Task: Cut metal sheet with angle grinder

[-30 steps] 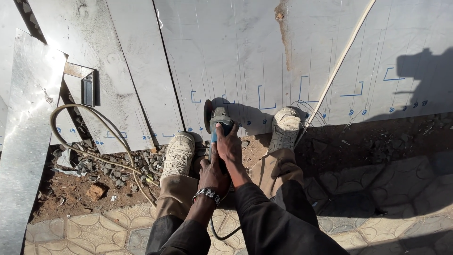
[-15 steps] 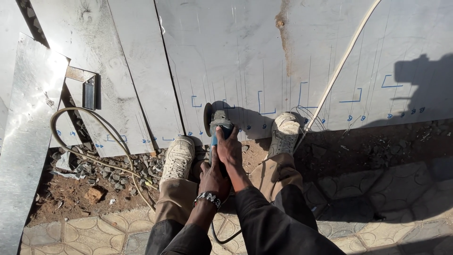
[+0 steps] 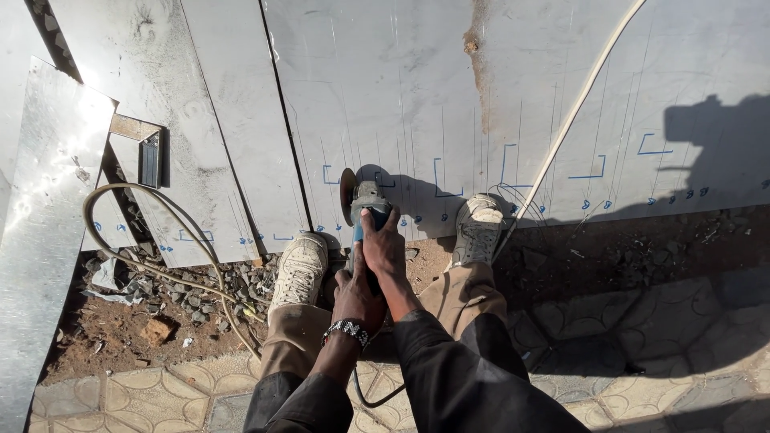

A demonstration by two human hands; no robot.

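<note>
Head view: your two hands are together on the blue-bodied angle grinder [image 3: 363, 210]. Your right hand [image 3: 384, 247] grips its body from above, and your left hand [image 3: 357, 298], with a beaded bracelet at the wrist, clamps the handle just behind. Its disc stands on edge at the lower edge of the marked grey metal sheet [image 3: 401, 104] ahead of your hands. Pale shoes [image 3: 301, 269] flank your hands. A beige hose [image 3: 144, 240] loops left of them.
</note>
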